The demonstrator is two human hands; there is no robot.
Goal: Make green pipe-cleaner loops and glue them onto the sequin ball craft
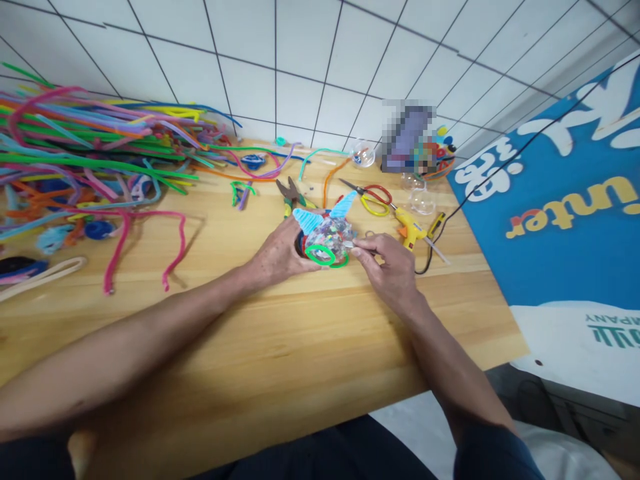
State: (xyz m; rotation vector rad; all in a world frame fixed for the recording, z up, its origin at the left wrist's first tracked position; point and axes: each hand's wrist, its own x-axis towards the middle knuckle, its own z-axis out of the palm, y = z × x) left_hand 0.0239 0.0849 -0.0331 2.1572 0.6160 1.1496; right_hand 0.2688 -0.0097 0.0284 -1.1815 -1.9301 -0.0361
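Note:
A clear craft ball filled with multicoloured bits sits above the table in front of me. Two light-blue pipe-cleaner ears rise from its top, and a green pipe-cleaner ring is on its near side. My left hand is wrapped round the ball's left side. On the right, my right hand pinches a small thin silvery piece whose tip is at the ball's side; its kind is too small to make out.
A heap of pipe cleaners covers the table's left. Behind the ball lie pliers, scissors and a yellow glue gun with its cord. Clear plastic balls stand near the tiled wall. A blue printed board borders the right edge.

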